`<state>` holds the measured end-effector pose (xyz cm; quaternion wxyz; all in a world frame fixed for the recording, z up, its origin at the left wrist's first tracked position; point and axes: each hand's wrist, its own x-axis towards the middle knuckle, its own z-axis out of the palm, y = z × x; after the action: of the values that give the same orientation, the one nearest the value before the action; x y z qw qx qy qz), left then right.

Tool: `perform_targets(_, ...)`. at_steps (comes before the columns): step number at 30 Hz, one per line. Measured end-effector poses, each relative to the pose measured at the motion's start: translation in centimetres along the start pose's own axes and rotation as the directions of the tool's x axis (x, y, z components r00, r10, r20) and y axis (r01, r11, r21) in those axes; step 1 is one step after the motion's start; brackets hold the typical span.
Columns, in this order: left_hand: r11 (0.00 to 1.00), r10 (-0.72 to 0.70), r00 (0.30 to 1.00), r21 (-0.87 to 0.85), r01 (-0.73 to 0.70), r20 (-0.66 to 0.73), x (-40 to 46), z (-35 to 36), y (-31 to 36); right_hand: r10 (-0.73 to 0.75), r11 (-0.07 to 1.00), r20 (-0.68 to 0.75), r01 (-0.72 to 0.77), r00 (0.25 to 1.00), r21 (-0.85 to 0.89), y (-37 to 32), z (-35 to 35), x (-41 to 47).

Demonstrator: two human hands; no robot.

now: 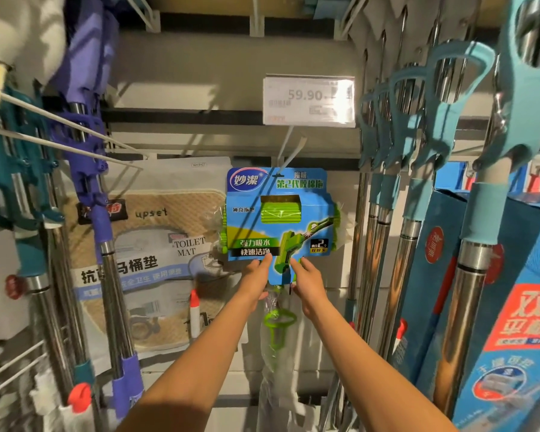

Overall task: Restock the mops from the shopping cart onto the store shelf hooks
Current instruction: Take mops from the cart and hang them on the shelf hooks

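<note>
Evidently green mop [279, 219] hung on centre shelf hook [289, 157], card pack upright. Left hand [256, 275] and right hand [309, 279] touched card's lower edge, fingers nearly straight, gripping nothing. Judged light, top-heavy, card flimsy; grasp shaft below head.

Price tag [308, 101] small print blurred, unreadable.

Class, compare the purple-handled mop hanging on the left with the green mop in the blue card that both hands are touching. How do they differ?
Colour: the purple-handled mop has violet fittings on a bare steel pole; the green mop is green.
Packaging: the green mop sits behind a printed blue card and clear plastic wrap; the purple-handled mop shows no card.
Contact: left hand and right hand touch the green mop's card; neither touches the purple-handled mop.
Both hang from shelf hooks.
</note>
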<state>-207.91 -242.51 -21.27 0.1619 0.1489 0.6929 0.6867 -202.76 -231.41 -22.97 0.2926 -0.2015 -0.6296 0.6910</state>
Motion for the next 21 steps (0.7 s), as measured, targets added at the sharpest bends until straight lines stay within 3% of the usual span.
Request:
perform_targets(5,0.998,0.014,0.996,-0.066,-0.009,0.085,-5.2,-0.6,1.4,-0.036,0.998,0.013,0.035,0.999,0.049,-1.0,0.0,-3.9)
perform_targets(8,0.992,0.105,0.991,-0.083,-0.098,0.088,-9.0,-1.2,2.1,-0.087,0.992,0.052,0.082,0.995,0.099,-2.1,0.3,-7.6)
perform_targets(14,0.907,0.355,0.935,0.237,-0.348,0.011,-17.1,-4.8,1.7,-0.280,0.960,0.032,0.279,0.960,0.029,-4.7,0.9,-17.4)
perform_targets(21,0.725,0.540,0.842,0.517,-0.455,-0.017,-27.4,-11.6,-1.2,-0.480,0.848,0.090,0.487,0.873,-0.206,-3.9,1.1,-29.3)
